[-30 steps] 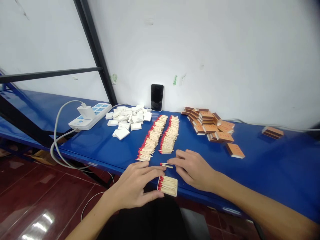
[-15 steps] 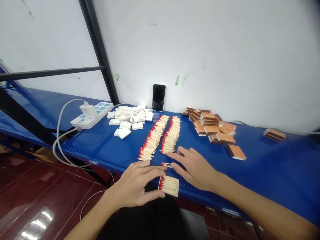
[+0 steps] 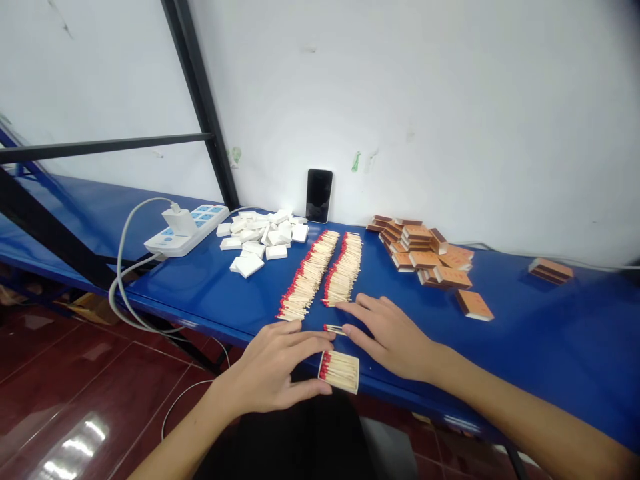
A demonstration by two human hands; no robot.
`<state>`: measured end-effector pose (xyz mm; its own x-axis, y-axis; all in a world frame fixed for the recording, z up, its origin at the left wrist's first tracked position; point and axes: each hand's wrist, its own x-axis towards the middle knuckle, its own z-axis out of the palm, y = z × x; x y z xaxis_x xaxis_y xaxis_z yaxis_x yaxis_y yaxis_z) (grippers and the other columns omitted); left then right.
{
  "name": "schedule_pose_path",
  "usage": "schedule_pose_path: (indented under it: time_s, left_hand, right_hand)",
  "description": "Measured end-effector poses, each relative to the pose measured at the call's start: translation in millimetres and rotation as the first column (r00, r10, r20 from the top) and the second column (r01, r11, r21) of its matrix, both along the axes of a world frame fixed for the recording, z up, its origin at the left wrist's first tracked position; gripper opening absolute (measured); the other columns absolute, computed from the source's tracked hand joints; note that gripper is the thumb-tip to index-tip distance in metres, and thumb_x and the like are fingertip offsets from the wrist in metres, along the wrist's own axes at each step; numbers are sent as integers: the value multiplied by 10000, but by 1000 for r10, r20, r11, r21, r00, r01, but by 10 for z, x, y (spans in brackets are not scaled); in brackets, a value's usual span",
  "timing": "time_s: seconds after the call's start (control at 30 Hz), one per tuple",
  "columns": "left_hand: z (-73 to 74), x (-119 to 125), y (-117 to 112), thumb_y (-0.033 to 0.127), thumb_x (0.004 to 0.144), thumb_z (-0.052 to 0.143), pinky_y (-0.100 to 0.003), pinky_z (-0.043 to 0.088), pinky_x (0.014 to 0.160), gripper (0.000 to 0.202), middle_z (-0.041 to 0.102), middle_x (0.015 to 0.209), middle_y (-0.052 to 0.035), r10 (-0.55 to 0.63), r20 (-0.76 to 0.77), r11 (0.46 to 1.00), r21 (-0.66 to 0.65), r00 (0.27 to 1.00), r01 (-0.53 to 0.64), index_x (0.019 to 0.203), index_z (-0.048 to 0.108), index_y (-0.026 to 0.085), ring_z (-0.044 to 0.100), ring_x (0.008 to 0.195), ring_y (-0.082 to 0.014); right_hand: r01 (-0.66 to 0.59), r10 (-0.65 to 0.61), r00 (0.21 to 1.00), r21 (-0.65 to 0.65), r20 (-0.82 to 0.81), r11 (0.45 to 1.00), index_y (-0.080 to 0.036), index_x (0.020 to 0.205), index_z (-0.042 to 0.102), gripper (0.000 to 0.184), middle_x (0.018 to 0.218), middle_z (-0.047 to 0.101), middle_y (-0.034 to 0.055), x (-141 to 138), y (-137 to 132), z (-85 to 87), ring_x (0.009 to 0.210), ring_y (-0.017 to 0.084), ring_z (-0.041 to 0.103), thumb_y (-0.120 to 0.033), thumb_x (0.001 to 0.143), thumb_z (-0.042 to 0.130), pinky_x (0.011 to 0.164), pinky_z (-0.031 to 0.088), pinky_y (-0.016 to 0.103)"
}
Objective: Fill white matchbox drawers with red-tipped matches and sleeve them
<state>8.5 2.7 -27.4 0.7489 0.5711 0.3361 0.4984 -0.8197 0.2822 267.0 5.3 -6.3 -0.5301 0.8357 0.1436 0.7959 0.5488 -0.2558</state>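
At the table's front edge my left hand (image 3: 280, 368) grips a white matchbox tray (image 3: 342, 372) between thumb and fingers. The tray is filled with red-headed matches lying side by side. Just beyond it a few loose matches (image 3: 334, 329) lie on the blue table, between my left fingertips and my right thumb. My right hand (image 3: 383, 333) is spread, its thumb at the stick ends of those matches. Its index fingertip touches the near end of the right-hand row of matches (image 3: 344, 270). A second, longer row of matches (image 3: 309, 277) runs alongside on the left.
White empty-looking trays (image 3: 265, 233) are heaped at the back left, near a power strip (image 3: 187, 230) with a charger and white cables. Orange-brown matchbox sleeves (image 3: 425, 250) are piled on the right. A phone (image 3: 319, 195) leans on the wall. A black metal frame (image 3: 203, 100) rises at the left.
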Motion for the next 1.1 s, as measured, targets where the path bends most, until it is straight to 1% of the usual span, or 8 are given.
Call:
schedule_pose_path:
  time_s: [0.13, 0.33, 0.5, 0.6, 0.77, 0.87, 0.93, 1.1]
  left_hand:
    - [2, 3, 1, 586, 916, 621, -366, 486, 982, 415, 728, 1250, -22, -5, 6, 1000, 5, 1000, 5, 1178, 650, 265, 662, 1103, -245]
    - [0, -1, 1, 572, 906, 645, -372, 483, 951, 408, 721, 1265, -4, 0, 0, 1000, -3, 1000, 0, 1182, 641, 272, 660, 1081, -253]
    - [2, 2, 3, 567, 906, 647, -364, 485, 928, 396, 717, 1272, -9, -6, 0, 1000, -12, 1000, 6, 1168, 642, 270, 664, 1058, -250]
    - [6, 6, 2, 572, 909, 641, -362, 484, 927, 393, 719, 1267, -6, -5, 4, 1000, -4, 1000, 5, 1162, 644, 272, 662, 1068, -251]
    - [0, 4, 2, 573, 908, 643, -351, 474, 913, 395, 719, 1264, 12, -8, 13, 1000, 3, 1000, 8, 1162, 640, 270, 666, 1053, -238]
    - [-3, 2, 2, 564, 904, 655, -363, 456, 925, 389, 709, 1285, 29, -14, 23, 1000, -4, 1000, 14, 1164, 629, 277, 665, 1055, -241]
    - [-5, 2, 2, 557, 902, 663, -376, 443, 939, 383, 702, 1297, 40, -15, 26, 1000, -9, 1000, 16, 1167, 621, 284, 664, 1063, -245]
    - [-7, 7, 8, 555, 897, 672, -372, 445, 905, 383, 696, 1306, 53, -11, 21, 1000, -13, 1000, 11, 1171, 613, 294, 661, 1062, -251]
  right_hand:
    - [4, -5, 999, -40, -38, 999, -238, 1373, 541, 378, 1205, 657, 105, 3, -2, 29, 1100, 274, 612, -381, 1062, 379, 969, 424, 485]
    - [-10, 2, 997, -99, -73, 995, -236, 1317, 557, 323, 1191, 652, 87, 3, -4, 60, 1120, 264, 595, -360, 1054, 416, 972, 396, 468]
    - [-21, 7, 994, -129, -106, 991, -243, 1285, 570, 288, 1167, 657, 64, 6, 5, 62, 1108, 248, 598, -352, 1051, 440, 977, 377, 458]
    - [-36, 22, 993, -123, -118, 992, -235, 1272, 577, 280, 1158, 660, 67, 7, 3, 61, 1102, 245, 600, -345, 1049, 447, 966, 378, 441]
    - [-81, 67, 989, -104, -133, 991, -213, 1233, 595, 260, 1089, 665, 64, 15, 2, 62, 1010, 226, 612, -309, 1044, 445, 892, 397, 392]
    - [-110, 97, 986, -92, -132, 990, -213, 1217, 603, 254, 1064, 665, 56, 24, 8, 52, 973, 221, 610, -306, 1045, 440, 869, 394, 383]
    - [-115, 104, 987, -81, -124, 990, -211, 1209, 608, 259, 1053, 665, 56, 27, 11, 37, 968, 222, 608, -311, 1048, 431, 873, 392, 387]
    - [-94, 88, 990, -48, -110, 994, -218, 1232, 604, 271, 1061, 668, 62, 25, 9, -3, 998, 228, 609, -310, 1051, 423, 938, 378, 415]
